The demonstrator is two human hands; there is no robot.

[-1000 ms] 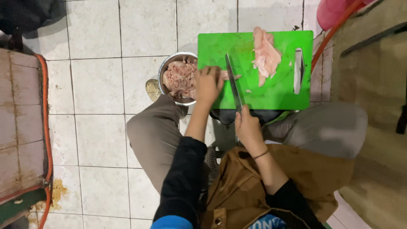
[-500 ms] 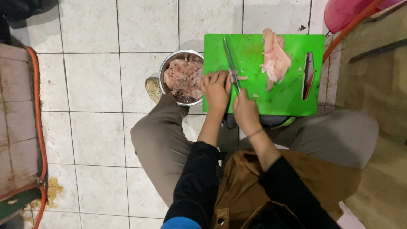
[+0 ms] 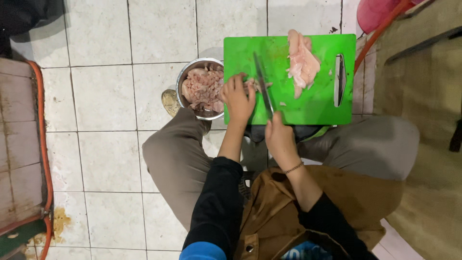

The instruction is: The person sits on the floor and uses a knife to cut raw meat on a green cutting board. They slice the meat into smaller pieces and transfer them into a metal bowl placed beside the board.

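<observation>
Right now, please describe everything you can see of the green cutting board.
The green cutting board is a flat rectangle, plastic by its look, with a slot handle at its right end. It lies level above the tiled floor, in front of the person's knees. A large piece of raw pale meat lies on it. The left hand presses small pieces at its left edge, and the right hand holds a knife across it.

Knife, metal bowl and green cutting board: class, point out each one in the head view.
knife [image 3: 262, 86], head view, middle of the blade.
metal bowl [image 3: 192, 67], head view, upper left rim.
green cutting board [image 3: 308, 108], head view, bare lower surface.
</observation>
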